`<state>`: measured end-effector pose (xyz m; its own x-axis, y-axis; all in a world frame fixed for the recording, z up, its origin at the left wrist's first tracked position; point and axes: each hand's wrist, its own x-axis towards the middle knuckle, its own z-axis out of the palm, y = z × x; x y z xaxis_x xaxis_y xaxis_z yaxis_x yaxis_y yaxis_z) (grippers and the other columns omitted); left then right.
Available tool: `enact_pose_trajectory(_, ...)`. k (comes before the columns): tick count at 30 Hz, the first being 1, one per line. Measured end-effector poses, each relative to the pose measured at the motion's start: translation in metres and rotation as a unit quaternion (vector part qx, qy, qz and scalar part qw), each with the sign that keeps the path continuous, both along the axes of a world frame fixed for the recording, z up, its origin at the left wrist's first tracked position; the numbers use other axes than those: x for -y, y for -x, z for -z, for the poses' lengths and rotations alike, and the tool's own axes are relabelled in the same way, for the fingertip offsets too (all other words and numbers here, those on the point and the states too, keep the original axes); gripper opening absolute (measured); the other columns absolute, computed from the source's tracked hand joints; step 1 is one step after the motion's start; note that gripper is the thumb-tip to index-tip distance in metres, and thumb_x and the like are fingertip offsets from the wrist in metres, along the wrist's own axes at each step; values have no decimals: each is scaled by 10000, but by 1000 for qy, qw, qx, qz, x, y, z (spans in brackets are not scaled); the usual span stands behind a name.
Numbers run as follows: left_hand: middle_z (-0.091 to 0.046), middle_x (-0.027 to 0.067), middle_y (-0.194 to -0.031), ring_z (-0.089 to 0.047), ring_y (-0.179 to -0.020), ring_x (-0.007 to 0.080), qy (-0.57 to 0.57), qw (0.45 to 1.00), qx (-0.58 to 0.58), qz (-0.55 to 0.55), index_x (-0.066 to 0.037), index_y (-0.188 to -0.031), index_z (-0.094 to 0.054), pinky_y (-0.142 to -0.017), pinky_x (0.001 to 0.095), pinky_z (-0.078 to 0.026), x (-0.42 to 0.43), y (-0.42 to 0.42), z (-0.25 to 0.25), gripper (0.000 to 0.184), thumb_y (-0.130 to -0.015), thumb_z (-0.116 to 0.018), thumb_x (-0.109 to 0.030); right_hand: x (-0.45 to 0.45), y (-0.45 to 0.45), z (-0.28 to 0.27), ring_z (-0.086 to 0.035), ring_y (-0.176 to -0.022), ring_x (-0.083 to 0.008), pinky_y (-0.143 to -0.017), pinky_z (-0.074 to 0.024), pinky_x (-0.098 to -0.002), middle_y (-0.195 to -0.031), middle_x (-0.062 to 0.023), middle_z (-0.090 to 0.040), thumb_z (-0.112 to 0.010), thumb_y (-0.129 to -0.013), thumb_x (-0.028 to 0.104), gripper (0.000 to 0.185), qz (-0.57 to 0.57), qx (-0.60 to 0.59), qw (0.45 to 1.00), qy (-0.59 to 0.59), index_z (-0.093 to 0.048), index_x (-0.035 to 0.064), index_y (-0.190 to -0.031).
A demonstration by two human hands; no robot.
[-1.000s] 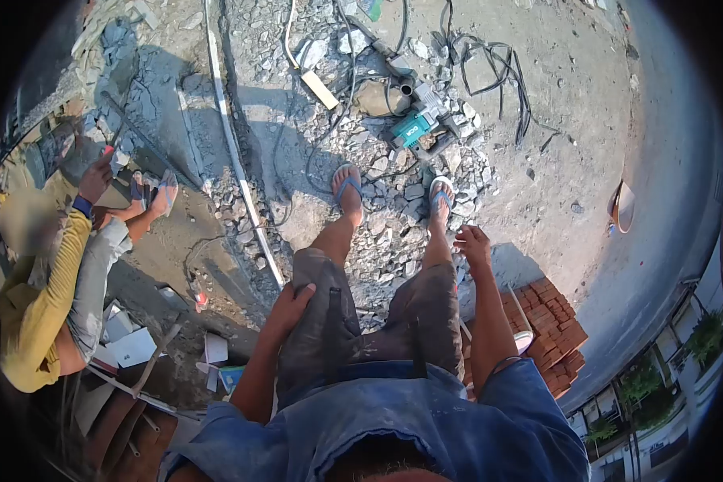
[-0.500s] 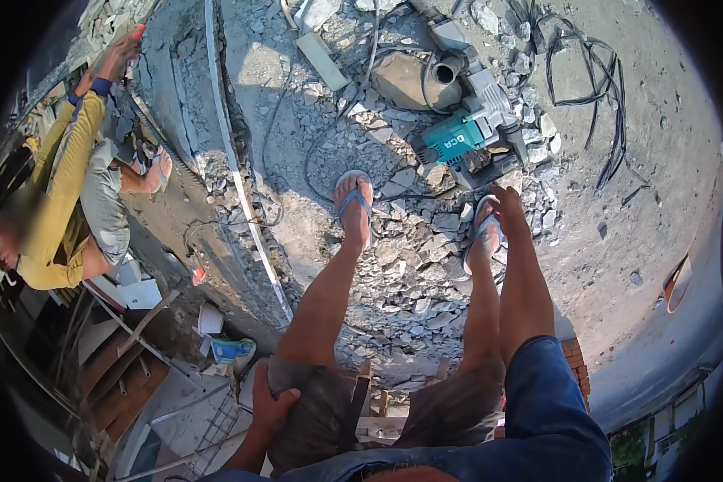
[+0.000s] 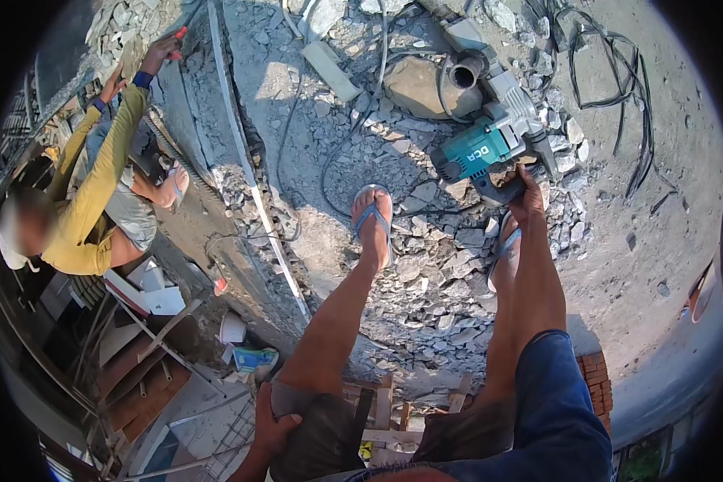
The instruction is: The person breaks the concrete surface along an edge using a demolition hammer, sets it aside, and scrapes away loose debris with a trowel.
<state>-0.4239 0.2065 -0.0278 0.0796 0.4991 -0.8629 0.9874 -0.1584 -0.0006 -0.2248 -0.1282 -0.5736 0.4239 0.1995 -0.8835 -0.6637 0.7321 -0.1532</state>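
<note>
A teal and grey demolition hammer marked DCA lies on the broken concrete beyond my feet. My right hand reaches down past my right foot, its fingers closed round the dark rear handle of the hammer. My left hand rests on my left thigh over the dark shorts, thumb and fingers apart, holding nothing. A tan, dusty sack-like lump sits behind the hammer, with a grey cable running past it.
Rubble lies under and around my sandalled feet. Black cables coil at the right. A long pale strip runs along the left. Beyond it a co-worker in a yellow top holds something red. Bricks are stacked at lower right.
My right hand has moved from above my right foot to the hammer's handle and closed on it. The whole view has shifted slightly. My left hand stays on the thigh.
</note>
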Motion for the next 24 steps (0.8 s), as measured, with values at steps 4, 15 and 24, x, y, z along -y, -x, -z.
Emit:
enact_pose_trajectory(4, -525, 119, -947, -528, -900, 221, 10, 1000, 2, -7, -15, -1038, -460, -834, 357, -440, 0, 13, 0, 517, -643, -704, -240, -11, 6, -34, -549, -728, -185, -785, -475, -377, -757, -8, -542, -698, -875, 237, 215, 55, 47, 994, -76, -601, 115, -1023)
enact_pose_trajectory(15, -579, 154, -971, -573, -921, 255, -15, 999, 44, -6, -5, -1059, -504, -834, 379, -452, 41, 64, -5, 470, -722, -708, -261, -21, -13, -272, -530, -794, -197, -838, -453, -409, -783, -29, -518, -634, -821, 52, 466, 18, 139, 990, -7, -468, 59, -1257)
enact_pose_trajectory(24, -612, 173, -1058, -600, -1013, 298, -27, 940, 340, -24, 0, -1154, -529, -898, 382, -457, 49, -52, 62, 364, -893, -619, -238, 31, -36, -462, -543, -522, -177, -555, -491, -329, -664, -62, -533, -632, -714, -27, 460, -239, 127, 912, 308, -513, -17, -1158)
